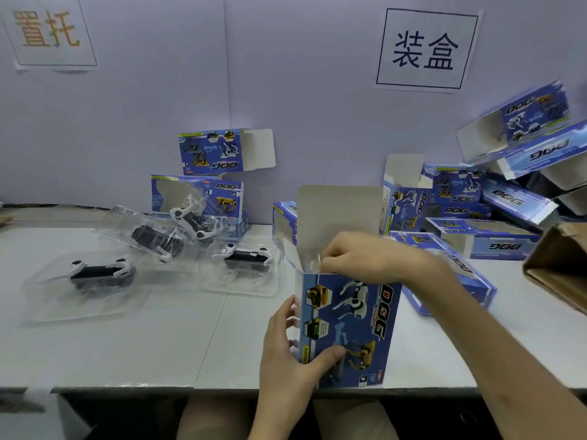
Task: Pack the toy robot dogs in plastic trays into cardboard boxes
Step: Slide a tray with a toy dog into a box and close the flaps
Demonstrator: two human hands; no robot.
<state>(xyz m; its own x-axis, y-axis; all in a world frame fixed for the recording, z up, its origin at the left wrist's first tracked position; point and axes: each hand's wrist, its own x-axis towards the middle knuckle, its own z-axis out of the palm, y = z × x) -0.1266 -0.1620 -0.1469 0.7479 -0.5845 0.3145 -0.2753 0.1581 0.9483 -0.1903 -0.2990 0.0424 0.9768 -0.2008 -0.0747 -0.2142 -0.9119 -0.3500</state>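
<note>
Left hand: the left hand (286,354) grips the lower left edge of the upright box (349,328), with the thumb across its printed front and the fingers curled round the side.
Upright box: blue, printed with "DOG" and robot dogs. It stands on end on the white table (158,344) near the front edge, and its top flap (340,214) is raised.
Right hand: the right hand (359,255) is at the box's open mouth, its fingers curled and pinching the rim of a clear tray (309,265) that sits down inside the box. The toy in it is hidden.
Left of the box: a flat tray (85,300) holds a black-and-white robot dog (98,273). A second tray (244,284) with its dog (249,257) lies just beside the box.
Further back: a tilted tray (149,233) and another white-legged dog (193,217) lean against a windowed box (228,198). An open-flapped box (211,152) stands above it.
Right side: one box lying flat (470,274) passes under the right forearm. Behind it is a jumbled heap of blue boxes (460,198), and a brown carton (556,268) sits at the edge.
Wall: two paper signs, the left sign (50,30) and the right sign (425,49).
</note>
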